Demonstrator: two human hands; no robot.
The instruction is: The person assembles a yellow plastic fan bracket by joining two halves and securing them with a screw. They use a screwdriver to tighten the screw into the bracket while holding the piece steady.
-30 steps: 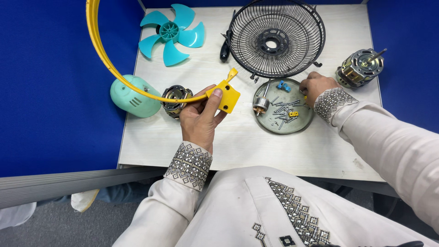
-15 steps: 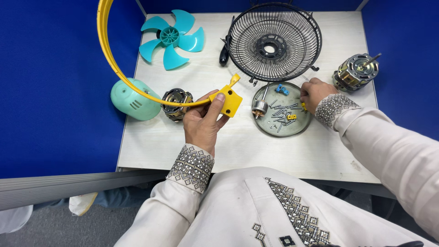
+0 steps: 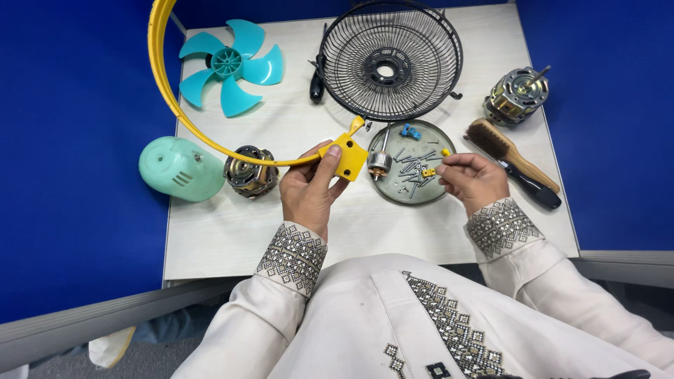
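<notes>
A pale, wood-grain rectangular tabletop point(image 3: 232, 238) fills the middle of the view, evenly lit from above — no hard shadows anywhere on it. Deep blue fabric partition panels point(image 3: 77, 140) close it in on the left, the right and along the far edge, forming a small booth. Along the near side runs a grey metal rail point(image 3: 105, 319) — below it, at lower left, a strip of grey floor point(image 3: 63, 361) shows, partly covered by something pale.
</notes>
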